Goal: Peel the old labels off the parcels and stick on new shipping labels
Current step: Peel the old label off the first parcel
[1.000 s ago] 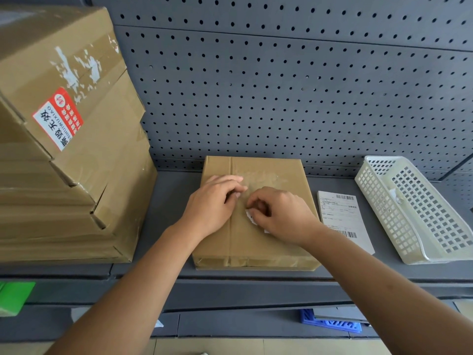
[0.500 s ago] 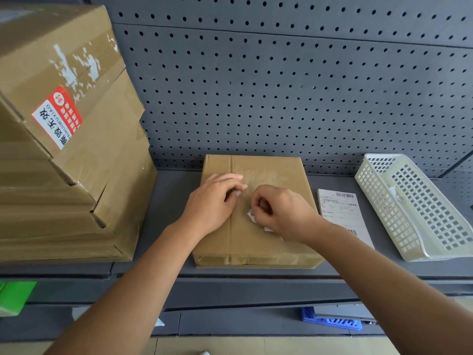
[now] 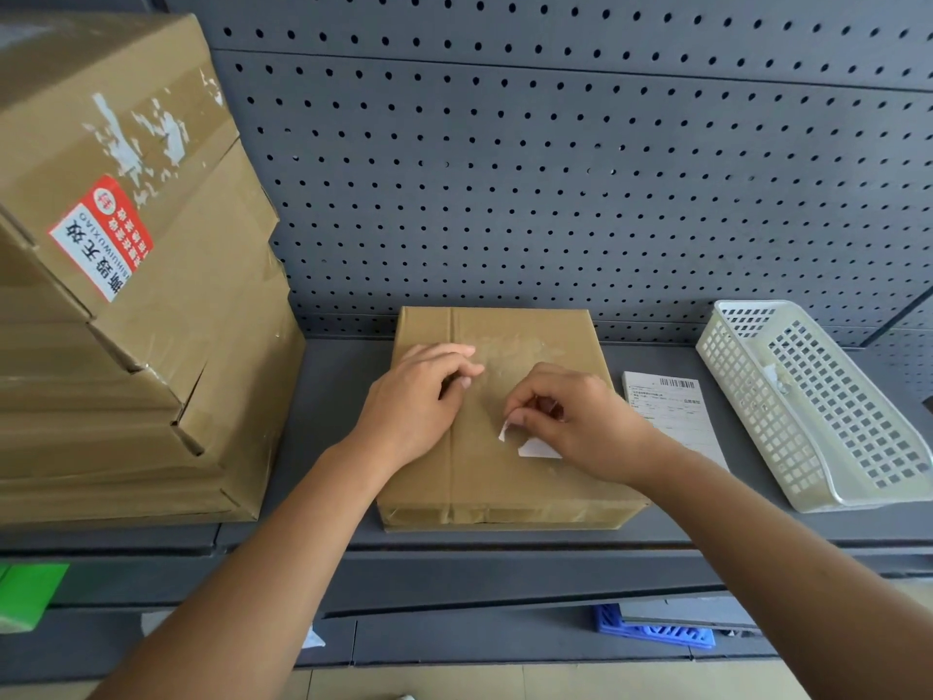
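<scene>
A flat brown taped parcel [image 3: 484, 477] lies on the grey shelf [image 3: 328, 391]. My left hand [image 3: 414, 401] rests on its top left part with fingers curled, pressing it down. My right hand [image 3: 575, 421] pinches a small white scrap of the old label [image 3: 532, 447], which is lifted partly off the parcel's top. Glue residue marks the parcel's far half. A new shipping label [image 3: 676, 416] with a barcode lies flat on the shelf just right of the parcel.
A tall stack of large cardboard boxes [image 3: 126, 295] with a red and white sticker [image 3: 101, 237] fills the left. A white plastic basket [image 3: 818, 401] stands tilted at the right. A grey pegboard [image 3: 555, 169] backs the shelf. A blue item [image 3: 656, 631] lies on the lower shelf.
My right hand has pulled the white scrap further up and to the right, exposing more of it. My left hand has stayed in place on the parcel.
</scene>
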A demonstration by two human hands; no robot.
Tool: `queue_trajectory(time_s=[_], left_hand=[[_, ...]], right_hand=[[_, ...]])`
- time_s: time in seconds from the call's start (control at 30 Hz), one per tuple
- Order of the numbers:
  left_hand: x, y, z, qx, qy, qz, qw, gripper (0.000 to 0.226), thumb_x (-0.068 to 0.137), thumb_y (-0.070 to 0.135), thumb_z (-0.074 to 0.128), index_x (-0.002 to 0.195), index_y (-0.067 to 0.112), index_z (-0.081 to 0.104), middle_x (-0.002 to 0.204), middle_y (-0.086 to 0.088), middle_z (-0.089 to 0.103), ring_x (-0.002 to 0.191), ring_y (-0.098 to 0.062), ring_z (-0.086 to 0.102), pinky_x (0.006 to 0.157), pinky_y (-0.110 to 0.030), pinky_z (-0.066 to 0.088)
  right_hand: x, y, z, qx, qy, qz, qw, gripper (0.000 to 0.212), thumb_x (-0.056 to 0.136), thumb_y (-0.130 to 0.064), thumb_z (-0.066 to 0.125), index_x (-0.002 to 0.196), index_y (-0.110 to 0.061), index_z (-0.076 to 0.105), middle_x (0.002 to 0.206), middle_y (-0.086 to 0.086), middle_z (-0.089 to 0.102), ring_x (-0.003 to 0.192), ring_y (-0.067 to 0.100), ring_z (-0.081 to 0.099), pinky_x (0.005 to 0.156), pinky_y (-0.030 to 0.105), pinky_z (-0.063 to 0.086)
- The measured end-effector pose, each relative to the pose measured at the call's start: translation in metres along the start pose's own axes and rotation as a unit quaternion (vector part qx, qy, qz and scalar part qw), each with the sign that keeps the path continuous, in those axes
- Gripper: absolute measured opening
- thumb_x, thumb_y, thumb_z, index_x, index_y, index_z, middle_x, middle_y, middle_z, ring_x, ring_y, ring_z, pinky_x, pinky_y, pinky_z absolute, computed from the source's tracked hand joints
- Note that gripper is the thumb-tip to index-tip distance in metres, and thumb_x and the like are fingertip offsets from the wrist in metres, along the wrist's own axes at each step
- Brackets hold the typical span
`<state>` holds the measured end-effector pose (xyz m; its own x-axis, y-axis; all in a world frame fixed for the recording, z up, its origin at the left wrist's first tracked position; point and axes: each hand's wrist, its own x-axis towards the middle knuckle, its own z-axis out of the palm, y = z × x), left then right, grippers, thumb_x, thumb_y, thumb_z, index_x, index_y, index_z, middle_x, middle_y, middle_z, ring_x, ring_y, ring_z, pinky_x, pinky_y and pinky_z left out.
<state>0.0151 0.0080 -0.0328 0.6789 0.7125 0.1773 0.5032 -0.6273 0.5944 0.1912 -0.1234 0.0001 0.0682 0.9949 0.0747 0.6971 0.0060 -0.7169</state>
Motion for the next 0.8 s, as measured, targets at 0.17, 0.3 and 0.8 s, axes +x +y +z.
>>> queue_trajectory(time_s=[0.17, 0.3, 0.8], left_hand=[[0.001, 0.001, 0.000, 0.009, -0.010, -0.003, 1.000, 0.026, 0.102, 0.028, 0.049, 0.117, 0.040, 0.066, 0.137, 0.032, 0.050, 0.130, 0.009, 0.036, 0.095, -0.028, 0.040], [0.000, 0.002, -0.001, 0.015, -0.008, 0.001, 1.000, 0.025, 0.103, 0.027, 0.049, 0.117, 0.038, 0.066, 0.137, 0.031, 0.050, 0.130, 0.006, 0.037, 0.094, -0.032, 0.043], [-0.001, 0.001, -0.001, 0.019, 0.000, 0.020, 1.000, 0.022, 0.100, 0.027, 0.053, 0.113, 0.039, 0.066, 0.135, 0.032, 0.049, 0.126, 0.005, 0.039, 0.091, -0.035, 0.045]], right_hand=[[-0.012, 0.010, -0.021, 0.107, 0.060, 0.056, 0.991, 0.010, 0.098, -0.013, 0.061, 0.091, -0.018, 0.065, 0.084, 0.002, 0.072, 0.079, 0.019, 0.071, 0.080, 0.037, 0.058], [-0.024, 0.018, -0.046, 0.175, 0.130, 0.092, 0.972, 0.004, 0.094, -0.007, 0.065, 0.095, -0.004, 0.063, 0.085, 0.012, 0.073, 0.079, 0.026, 0.073, 0.078, 0.036, 0.060], [-0.093, 0.160, -0.178, -0.080, 0.302, 0.347, 0.885, 0.017, 0.096, -0.005, 0.059, 0.110, -0.012, 0.065, 0.085, 0.001, 0.072, 0.069, 0.015, 0.071, 0.068, 0.031, 0.059]])
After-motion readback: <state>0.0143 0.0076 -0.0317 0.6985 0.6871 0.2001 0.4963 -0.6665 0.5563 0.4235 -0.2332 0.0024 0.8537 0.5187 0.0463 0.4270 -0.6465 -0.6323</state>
